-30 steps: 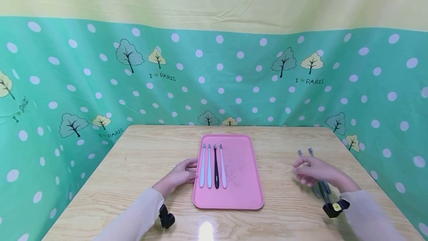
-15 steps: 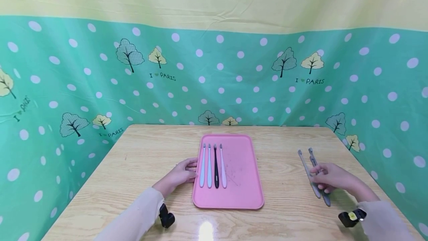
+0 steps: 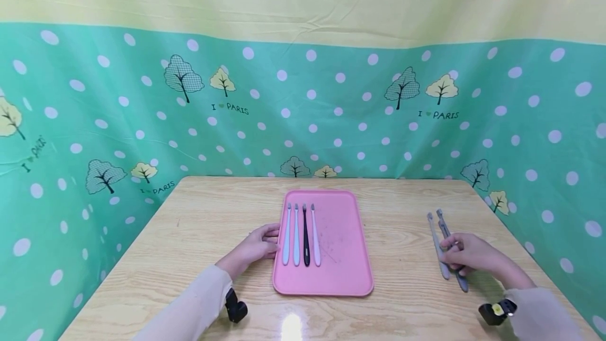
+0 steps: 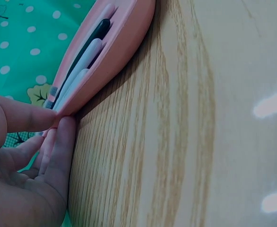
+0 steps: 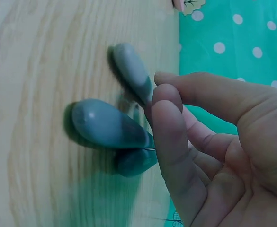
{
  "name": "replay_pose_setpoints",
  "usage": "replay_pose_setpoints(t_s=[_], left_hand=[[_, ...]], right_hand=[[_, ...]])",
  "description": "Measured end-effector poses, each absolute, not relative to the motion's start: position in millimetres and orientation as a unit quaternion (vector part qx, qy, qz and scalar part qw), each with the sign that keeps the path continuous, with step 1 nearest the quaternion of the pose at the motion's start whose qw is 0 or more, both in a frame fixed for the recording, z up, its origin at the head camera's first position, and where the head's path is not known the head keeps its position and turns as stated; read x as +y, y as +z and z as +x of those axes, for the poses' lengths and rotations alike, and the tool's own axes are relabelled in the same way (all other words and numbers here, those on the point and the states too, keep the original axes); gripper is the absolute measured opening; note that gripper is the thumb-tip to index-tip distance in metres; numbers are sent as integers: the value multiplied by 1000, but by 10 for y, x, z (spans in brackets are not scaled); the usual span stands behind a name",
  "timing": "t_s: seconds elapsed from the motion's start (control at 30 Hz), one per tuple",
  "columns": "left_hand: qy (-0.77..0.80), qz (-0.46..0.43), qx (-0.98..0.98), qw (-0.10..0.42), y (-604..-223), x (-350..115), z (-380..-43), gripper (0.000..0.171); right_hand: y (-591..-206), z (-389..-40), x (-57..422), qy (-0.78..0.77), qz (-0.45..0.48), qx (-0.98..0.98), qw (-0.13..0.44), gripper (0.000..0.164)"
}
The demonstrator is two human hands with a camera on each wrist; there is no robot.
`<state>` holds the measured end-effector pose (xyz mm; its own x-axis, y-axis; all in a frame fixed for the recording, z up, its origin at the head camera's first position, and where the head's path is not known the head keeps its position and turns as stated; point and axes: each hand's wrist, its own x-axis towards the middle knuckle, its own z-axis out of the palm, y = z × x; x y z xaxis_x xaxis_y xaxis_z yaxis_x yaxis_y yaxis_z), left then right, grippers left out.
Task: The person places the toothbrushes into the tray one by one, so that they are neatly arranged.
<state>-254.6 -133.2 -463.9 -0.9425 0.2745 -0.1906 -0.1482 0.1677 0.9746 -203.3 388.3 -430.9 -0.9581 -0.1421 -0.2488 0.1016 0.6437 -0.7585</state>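
Observation:
My left hand point(image 3: 258, 244) pinches the left rim of a pink tray point(image 3: 338, 267); the left wrist view shows thumb and fingers meeting at its edge. Side by side on the tray lie two pale blue toothbrushes point(image 3: 296, 241), a black toothbrush point(image 3: 306, 243) and a pale pink toothbrush point(image 3: 316, 246). At the right of the table, my right hand point(image 3: 473, 253) holds a grey toothbrush point(image 3: 435, 237) between thumb and fingertips, partly hidden by the fingers. Two darker grey-blue toothbrushes point(image 5: 105, 124) lie close together under that hand, their middles covered by it.
The wooden table point(image 3: 393, 278) reaches back to a green dotted curtain point(image 3: 331, 104), which also hangs along both sides. Bare tray surface point(image 3: 343, 230) shows right of the pink toothbrush. Wood grain separates the tray from the grey toothbrushes.
My right hand has come down from above the grey toothbrushes, shifted right and taken hold of the leftmost one, which has slightly turned and moved. My left hand and the tray stay put.

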Motion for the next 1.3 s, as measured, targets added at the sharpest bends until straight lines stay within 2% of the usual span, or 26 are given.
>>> replay_pose_setpoints(t_s=[0.27,0.57,0.93,1.1,1.3], left_hand=[[642,41,748,164,-4645,-1335,-2552,68],[641,41,749,163,-4678,-1334,-2574,69],[643,46,748,160,-4719,-1340,-2595,69],[645,48,745,160,-4720,-1341,-2601,68],[646,49,745,160,-4702,-1339,-2591,68]], right_hand=[[-4355,-2053,3835,-411,-2,900,143,41],[-4358,-2028,3757,-391,14,913,121,50],[-4390,-2039,3665,-361,33,925,111,35],[-4409,-2058,3624,-343,33,931,115,23],[-4411,-2062,3597,-336,13,935,115,23]])
